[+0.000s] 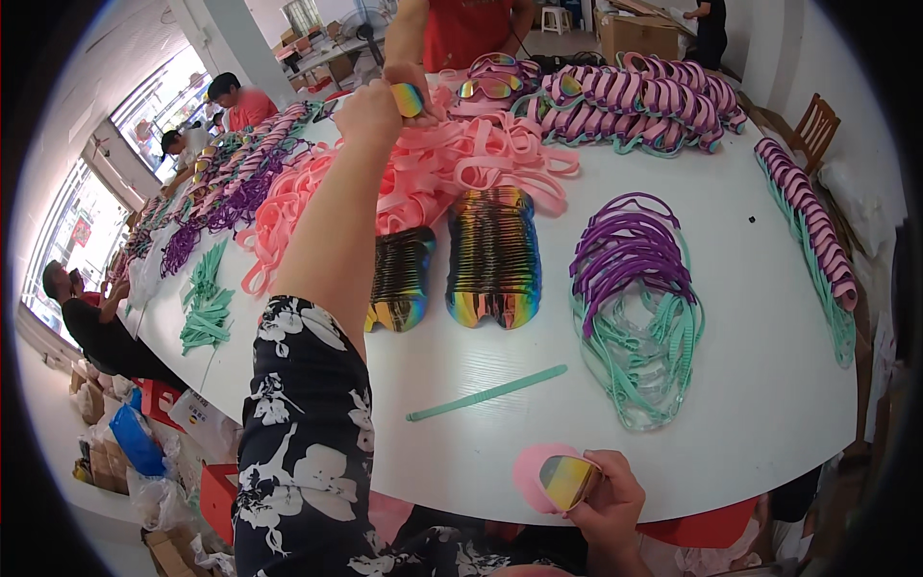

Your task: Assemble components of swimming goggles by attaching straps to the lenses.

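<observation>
My left hand [369, 112] stretches far across the table with its fingers curled. Right beside them a mirrored lens [407, 99] touches or nearly touches a co-worker's hand [420, 81]; what my own fingers hold is hidden. Close to the near edge, my right hand [612, 502] grips a pink goggle frame [535, 478] with a rainbow-mirrored lens [567, 483]. Beyond it lies a single green strap [487, 392]. Two stacks of mirrored lenses, one [493, 258] in full view and one [402, 279] partly behind my left forearm, stand before a heap of pink straps [433, 159].
A bundle of purple and green straps with clear parts [638, 313] lies to the right. Rows of pink, purple and green goggles [630, 106] fill the far side, with another row [808, 221] along the right edge. Green straps [206, 300] lie left. Several people work around.
</observation>
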Motion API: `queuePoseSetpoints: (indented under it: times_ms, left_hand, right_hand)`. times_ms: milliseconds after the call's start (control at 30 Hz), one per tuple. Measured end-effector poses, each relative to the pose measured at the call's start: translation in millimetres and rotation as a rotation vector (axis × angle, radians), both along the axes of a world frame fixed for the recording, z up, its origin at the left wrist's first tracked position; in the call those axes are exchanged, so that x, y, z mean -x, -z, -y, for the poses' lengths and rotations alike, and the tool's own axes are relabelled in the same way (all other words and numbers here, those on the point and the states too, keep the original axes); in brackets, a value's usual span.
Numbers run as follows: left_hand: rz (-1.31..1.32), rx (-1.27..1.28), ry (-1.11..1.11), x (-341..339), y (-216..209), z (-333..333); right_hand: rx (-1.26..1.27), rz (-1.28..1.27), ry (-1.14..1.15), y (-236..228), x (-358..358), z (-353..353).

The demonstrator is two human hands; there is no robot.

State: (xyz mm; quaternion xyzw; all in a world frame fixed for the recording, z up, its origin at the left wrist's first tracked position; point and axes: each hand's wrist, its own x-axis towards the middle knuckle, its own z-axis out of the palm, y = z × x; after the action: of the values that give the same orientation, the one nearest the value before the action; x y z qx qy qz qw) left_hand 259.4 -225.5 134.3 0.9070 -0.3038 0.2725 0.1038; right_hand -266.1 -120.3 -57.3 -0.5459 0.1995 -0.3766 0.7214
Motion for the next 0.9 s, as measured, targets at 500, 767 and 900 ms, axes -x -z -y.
queuePoseSetpoints:
  times_ms: [500,767,900]
  left_hand:
    - [0.403,0.082,0.206,-6.3,7.6,-8.5]
    - [0.048,0.096,0.638,140.6,99.0,-159.4]
    - [-0.082,0.078,0.688,213.4,157.8,-293.6]
  right_hand:
    - [0.053,-0.067,0.024,-2.4,2.1,3.4]
    - [-0.164,0.017,0.072,1.2,-5.6,-4.1]
    - [-0.139,0.071,-0.009,6.1,-4.6,1.3]
